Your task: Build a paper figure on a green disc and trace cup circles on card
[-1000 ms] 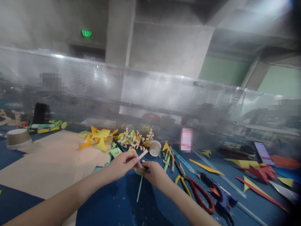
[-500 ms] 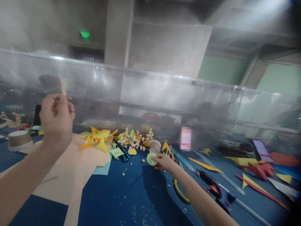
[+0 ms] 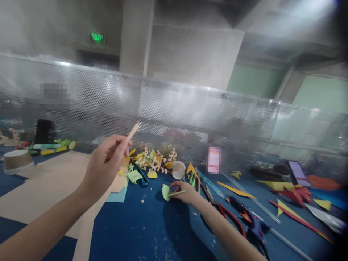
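My left hand (image 3: 104,166) is raised above the paper sheets, its thumb and fingers closed on a narrow cream paper strip (image 3: 133,132) whose end sticks up to the right. Lower down, just over the blue tabletop (image 3: 130,228), my right hand (image 3: 183,191) pinches a pale green paper disc (image 3: 165,192) with a thin green strip extending from it. The disc is tilted, and part of it is hidden behind the fingers. Behind the right hand stands a small paper tape roll (image 3: 178,170). Large cream sheets (image 3: 54,185) lie below my left arm.
Curled paper cutouts (image 3: 153,163) lie by a perforated metal screen (image 3: 174,105). Toward the right are scissors (image 3: 212,197), a blue ruler (image 3: 213,185), a glue gun (image 3: 252,221) and coloured paper scraps (image 3: 280,185). Markers (image 3: 53,150) and another tape roll (image 3: 18,162) lie left.
My left hand has moved right and down with the strip, which now leans right. My right hand has shifted slightly left and turned the green disc, showing its thin strip. Red-handled scissors now show.
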`<state>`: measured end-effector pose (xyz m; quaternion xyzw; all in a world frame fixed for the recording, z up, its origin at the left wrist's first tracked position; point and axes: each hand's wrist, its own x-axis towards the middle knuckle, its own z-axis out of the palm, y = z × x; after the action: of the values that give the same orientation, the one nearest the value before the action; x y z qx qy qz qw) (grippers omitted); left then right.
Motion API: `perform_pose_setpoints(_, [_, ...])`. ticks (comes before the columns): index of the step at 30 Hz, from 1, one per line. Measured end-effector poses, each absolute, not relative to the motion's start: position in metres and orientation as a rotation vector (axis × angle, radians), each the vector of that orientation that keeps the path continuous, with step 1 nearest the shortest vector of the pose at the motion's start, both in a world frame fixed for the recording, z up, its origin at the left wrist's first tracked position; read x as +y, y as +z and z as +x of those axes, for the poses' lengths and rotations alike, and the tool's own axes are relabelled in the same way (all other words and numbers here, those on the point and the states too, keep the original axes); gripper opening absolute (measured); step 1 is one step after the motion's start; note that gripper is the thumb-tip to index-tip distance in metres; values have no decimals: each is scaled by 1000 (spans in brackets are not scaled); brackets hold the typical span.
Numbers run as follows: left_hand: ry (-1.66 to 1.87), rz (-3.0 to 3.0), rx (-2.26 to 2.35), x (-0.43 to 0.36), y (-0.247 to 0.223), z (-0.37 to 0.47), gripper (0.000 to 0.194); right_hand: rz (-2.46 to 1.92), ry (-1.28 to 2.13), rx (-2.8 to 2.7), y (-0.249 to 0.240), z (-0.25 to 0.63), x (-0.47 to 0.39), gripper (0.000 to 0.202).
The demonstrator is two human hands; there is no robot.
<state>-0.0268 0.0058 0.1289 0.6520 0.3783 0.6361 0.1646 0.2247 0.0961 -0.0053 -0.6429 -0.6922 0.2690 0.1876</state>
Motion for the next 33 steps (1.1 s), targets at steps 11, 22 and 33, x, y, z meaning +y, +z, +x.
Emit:
perform_pose_setpoints(11, [1211,2021,1130,11,100,-11,22,-1558,824,-2018,0,226,83,26])
perform_pose_setpoints(22, [618,2196,1055,51,39,19,22,-1538,974,-2159,5,216,80,4])
perform_pose_setpoints(33, [489,2132,1158,70,28,0,24,-1675,1012,-2354,14,220,78,26])
